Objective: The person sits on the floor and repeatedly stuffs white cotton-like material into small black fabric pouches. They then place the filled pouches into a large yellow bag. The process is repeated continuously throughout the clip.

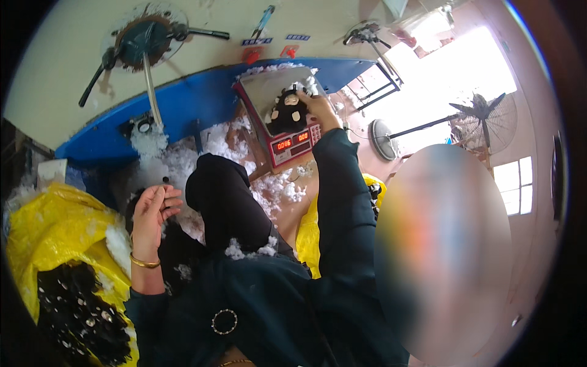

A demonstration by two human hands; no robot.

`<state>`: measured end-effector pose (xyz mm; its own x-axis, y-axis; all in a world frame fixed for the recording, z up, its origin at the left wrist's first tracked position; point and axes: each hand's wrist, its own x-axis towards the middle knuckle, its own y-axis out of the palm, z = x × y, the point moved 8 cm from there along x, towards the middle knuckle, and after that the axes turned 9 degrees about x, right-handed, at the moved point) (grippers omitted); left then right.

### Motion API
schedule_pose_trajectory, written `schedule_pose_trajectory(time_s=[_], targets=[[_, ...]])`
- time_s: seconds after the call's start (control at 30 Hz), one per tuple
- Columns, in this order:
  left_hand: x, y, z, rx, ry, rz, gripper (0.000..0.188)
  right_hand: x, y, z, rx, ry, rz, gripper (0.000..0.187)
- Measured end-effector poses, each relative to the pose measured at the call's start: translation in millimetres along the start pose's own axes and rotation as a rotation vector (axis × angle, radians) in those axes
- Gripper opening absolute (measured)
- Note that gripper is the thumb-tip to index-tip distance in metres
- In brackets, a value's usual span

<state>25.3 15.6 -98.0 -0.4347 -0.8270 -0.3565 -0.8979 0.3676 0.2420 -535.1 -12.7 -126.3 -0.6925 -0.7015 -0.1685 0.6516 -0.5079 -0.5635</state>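
Note:
My right hand [318, 109] reaches forward to a black plush toy [288, 116] with cream patches, its fingers gripping the toy's upper right side. The toy rests on the metal plate [257, 92] of a red digital weighing scale [278, 160] with lit red digits. My left hand [155, 211] hangs in the air at the left, above my lap, fingers loosely curled and apart, with nothing visible in it. Beside that hand lies white fluffy stuffing [177, 168]. Below it at the left is a yellow sack [52, 220] of black plush pieces [79, 309].
A machine with a blue lower panel [183, 95] stands ahead; its metal tube [151, 92] points down into stuffing. Another yellow sack [310, 235] is beside my right arm. A pedestal fan [483, 119] stands at the right, near a blurred oval [443, 257]. Stuffing clings to my dark trousers.

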Motion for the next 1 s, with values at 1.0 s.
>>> schedule_pose_trajectory(time_s=[1.0], targets=[[-203,-272,-27,1.372,-0.153,-1.531,0.039,-159,-102,-131,-1.033,-0.249,0.763,0.037]])
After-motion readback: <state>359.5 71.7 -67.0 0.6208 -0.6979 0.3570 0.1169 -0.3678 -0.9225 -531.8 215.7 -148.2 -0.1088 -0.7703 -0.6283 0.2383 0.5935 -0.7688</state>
